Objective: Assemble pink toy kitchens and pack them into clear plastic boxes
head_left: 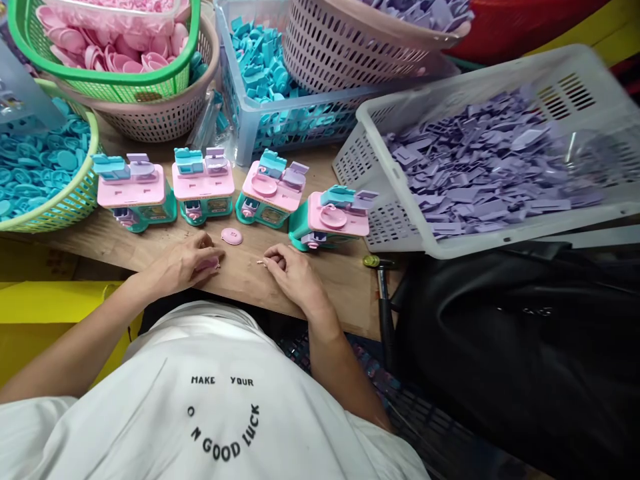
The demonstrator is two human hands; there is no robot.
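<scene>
My left hand (193,262) is closed on a small pink disc-like plastic part (208,264) near the bench's front edge. Between thumb and forefinger, my right hand (290,270) pinches a tiny light pink piece (261,262), too small to name. A pink round plastic part (232,236) lies flat on the wood just beyond both hands. Behind it stand several toy kitchen units in pink, teal and purple. The two on the right, a toy unit (270,189) and another toy unit (330,219), carry a pink dish on top; the left unit (131,190) shows bare slots there.
A white basket (395,173) of purple parts stands at right, a blue crate (250,133) of turquoise parts behind. Green baskets with pink parts (120,77) and turquoise parts (65,207) are at left. A hammer (384,300) leans at the bench edge beside a black bag (500,347).
</scene>
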